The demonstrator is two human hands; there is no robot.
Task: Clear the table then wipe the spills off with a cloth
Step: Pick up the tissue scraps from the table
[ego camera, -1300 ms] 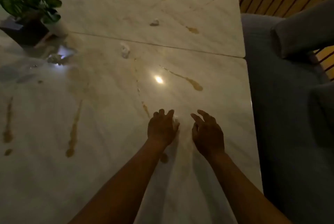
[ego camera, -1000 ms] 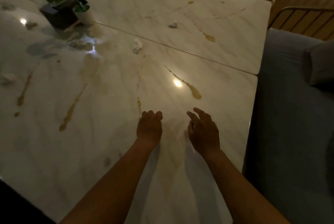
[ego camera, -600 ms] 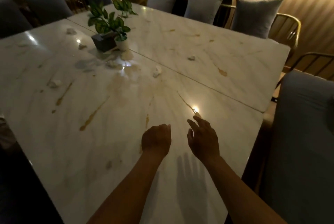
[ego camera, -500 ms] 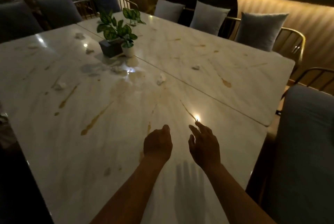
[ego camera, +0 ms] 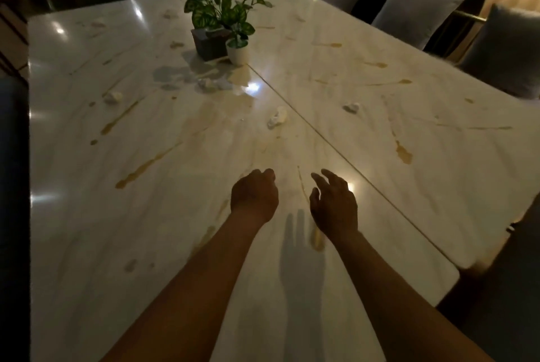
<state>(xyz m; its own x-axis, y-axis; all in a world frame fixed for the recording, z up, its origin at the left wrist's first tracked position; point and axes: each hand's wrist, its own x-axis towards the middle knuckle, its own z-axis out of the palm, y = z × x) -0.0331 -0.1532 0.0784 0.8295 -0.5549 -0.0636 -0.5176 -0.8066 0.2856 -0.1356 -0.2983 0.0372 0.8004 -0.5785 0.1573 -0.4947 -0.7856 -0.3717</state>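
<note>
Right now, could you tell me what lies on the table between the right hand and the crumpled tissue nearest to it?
In the head view, only bare marble with faint brown smears separates the right hand from the crumpled tissue; the table seam runs just beside that stretch.

Table point(ego camera: 409, 116) glossy marble, smooth; wads point(ego camera: 278, 120) crumpled paper; cushions point(ego camera: 418, 8) matt cloth.

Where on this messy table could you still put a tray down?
Best is the near stretch of the table, left of the left hand: faint marks only. Another patch lies past the seam, between the crumpled tissue and the cushions. It is crowded around the plant, with wads and spills.
</note>
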